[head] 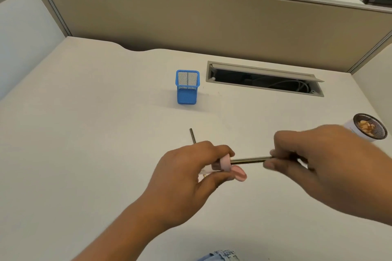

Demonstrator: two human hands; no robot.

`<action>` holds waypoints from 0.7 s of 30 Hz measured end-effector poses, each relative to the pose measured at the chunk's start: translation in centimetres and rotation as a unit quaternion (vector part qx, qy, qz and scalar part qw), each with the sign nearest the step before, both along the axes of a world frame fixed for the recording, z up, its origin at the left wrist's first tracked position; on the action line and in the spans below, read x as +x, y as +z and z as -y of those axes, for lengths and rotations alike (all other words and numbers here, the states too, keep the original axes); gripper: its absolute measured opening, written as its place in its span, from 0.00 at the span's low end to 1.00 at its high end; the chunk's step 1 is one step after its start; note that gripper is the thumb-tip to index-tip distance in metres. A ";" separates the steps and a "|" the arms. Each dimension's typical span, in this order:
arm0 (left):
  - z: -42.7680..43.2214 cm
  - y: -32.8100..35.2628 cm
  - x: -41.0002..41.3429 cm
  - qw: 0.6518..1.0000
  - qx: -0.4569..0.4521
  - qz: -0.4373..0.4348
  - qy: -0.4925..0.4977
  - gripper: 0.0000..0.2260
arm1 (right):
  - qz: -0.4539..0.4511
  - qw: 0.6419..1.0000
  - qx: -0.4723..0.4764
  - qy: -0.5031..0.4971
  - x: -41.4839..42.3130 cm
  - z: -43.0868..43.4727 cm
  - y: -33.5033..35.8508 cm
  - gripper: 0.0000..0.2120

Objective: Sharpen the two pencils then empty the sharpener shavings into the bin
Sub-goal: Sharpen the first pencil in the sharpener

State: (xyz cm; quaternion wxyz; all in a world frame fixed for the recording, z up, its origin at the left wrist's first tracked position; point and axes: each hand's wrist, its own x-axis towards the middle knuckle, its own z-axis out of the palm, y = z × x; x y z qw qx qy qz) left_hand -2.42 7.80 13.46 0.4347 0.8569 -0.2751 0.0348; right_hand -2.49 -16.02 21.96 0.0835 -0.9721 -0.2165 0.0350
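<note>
Across the pale desk [84, 133], a person is working near the front edge, with an open cable hatch [265, 79] sitting further back. The left hand [186, 176] is curling its fingers and thumb round a pink sharpener [226, 164], holding it just above the desk. The right hand [318, 159] is pinching the far end of a dark pencil [250, 160] between thumb and fingertips, and the pencil is lying level with its other end pushed into the sharpener's mouth.

A blue mesh holder [187, 89] is standing upright and well apart, toward the middle of the desk. The small round bin [357, 132] is sitting at the right edge, just beyond the right hand, and some shavings are showing inside it. A second pencil [192, 135] is lying flat on the desk, its near end hidden behind the left hand. A pink flap [239, 172] is hanging open at the sharpener's underside.

Judging by this, the sharpening step is in hand, on one of the two pencils. The next move is likely calling for twisting the pencil while the left hand is keeping the sharpener steady and in line.
</note>
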 end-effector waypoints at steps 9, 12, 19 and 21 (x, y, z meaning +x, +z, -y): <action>0.1 -0.7 -0.5 0.996 0.062 0.051 -0.027 0.10 | -0.248 0.959 0.076 -0.117 0.0 0.6 -0.8 0.12; -0.1 -0.9 -0.6 1.000 0.012 0.004 -0.007 0.06 | 0.036 0.997 -0.057 0.042 0.2 1.4 -0.7 0.11; -0.3 -0.8 -0.7 0.997 -0.057 -0.050 -0.001 0.08 | 0.289 0.924 -0.065 0.244 0.3 3.1 -0.3 0.03; -0.4 -0.7 -0.5 0.998 -0.050 -0.041 0.006 0.10 | 0.270 0.931 -0.059 0.236 0.1 3.1 -0.9 0.04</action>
